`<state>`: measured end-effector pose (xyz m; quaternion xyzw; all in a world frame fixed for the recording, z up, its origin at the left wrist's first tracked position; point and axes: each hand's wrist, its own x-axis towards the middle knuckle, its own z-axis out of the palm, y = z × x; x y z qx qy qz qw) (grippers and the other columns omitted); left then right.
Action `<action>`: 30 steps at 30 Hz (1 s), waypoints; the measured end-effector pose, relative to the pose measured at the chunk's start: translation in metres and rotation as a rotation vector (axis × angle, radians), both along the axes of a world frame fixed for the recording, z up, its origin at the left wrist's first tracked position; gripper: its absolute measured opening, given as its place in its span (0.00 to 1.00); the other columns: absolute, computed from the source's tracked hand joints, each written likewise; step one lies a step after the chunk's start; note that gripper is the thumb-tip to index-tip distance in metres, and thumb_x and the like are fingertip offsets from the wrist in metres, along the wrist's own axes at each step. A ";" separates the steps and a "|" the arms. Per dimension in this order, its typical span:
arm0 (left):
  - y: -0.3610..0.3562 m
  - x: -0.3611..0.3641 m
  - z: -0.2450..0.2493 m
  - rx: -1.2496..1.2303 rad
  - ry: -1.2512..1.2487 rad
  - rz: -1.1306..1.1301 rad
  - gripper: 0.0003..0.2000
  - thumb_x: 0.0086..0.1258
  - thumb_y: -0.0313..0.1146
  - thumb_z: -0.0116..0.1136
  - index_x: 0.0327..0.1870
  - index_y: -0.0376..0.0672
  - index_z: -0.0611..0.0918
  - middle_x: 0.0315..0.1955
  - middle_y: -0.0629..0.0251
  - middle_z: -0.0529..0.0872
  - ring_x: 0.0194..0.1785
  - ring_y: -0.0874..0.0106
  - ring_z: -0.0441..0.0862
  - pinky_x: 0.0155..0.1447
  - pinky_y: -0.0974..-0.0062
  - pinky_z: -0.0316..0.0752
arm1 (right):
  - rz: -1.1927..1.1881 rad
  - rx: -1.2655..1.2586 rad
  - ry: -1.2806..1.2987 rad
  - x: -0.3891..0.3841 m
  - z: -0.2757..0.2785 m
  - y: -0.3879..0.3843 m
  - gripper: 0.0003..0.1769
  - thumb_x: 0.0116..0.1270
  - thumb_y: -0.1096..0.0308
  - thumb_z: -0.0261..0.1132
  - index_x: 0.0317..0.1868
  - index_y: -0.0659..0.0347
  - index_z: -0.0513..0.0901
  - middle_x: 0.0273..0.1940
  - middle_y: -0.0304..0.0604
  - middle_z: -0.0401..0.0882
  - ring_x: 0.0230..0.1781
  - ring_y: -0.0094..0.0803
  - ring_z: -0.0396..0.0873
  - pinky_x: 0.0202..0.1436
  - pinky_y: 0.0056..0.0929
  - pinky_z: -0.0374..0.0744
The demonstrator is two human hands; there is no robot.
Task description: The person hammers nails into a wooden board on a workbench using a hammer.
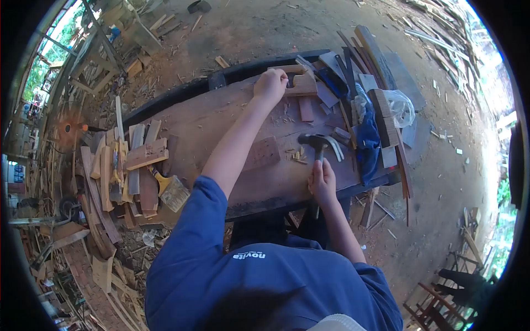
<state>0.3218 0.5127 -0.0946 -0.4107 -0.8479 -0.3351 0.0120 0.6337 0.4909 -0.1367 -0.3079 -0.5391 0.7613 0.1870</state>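
Observation:
My left hand is at the far side of the workbench, its fingers closed at the end of a wooden piece with a cut-out; what they pinch is too small to make out. Nearer to me, my right hand is wrapped round the handle of a claw hammer, whose head is raised over the bench. Between the hands lie a flat reddish wood block and small wood chips.
On the bench's right end are a blue cloth, a clear plastic bag and long wood strips. At the left end lie wood offcuts and a paintbrush. Wood scraps cover the ground around the bench.

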 end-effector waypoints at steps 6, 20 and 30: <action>0.030 0.001 0.007 -0.237 -0.032 0.162 0.10 0.58 0.37 0.72 0.38 0.46 0.88 0.42 0.54 0.86 0.48 0.58 0.85 0.54 0.61 0.79 | 0.038 0.259 -0.030 -0.004 -0.015 0.001 0.12 0.81 0.56 0.51 0.38 0.52 0.68 0.20 0.26 0.60 0.15 0.14 0.58 0.17 0.18 0.59; -0.044 0.022 0.039 0.052 -0.186 -0.031 0.06 0.63 0.30 0.67 0.36 0.38 0.83 0.33 0.59 0.88 0.39 0.68 0.86 0.47 0.70 0.78 | 0.011 0.239 -0.049 -0.004 -0.012 0.002 0.14 0.80 0.54 0.53 0.38 0.53 0.69 0.19 0.26 0.63 0.14 0.14 0.61 0.17 0.18 0.61; -0.173 0.097 0.027 -0.084 -0.362 0.003 0.08 0.63 0.25 0.66 0.37 0.40 0.76 0.31 0.59 0.87 0.40 0.66 0.88 0.46 0.69 0.80 | 0.022 0.297 -0.210 -0.011 -0.002 0.003 0.17 0.78 0.55 0.56 0.37 0.62 0.73 0.20 0.34 0.69 0.21 0.19 0.69 0.26 0.26 0.69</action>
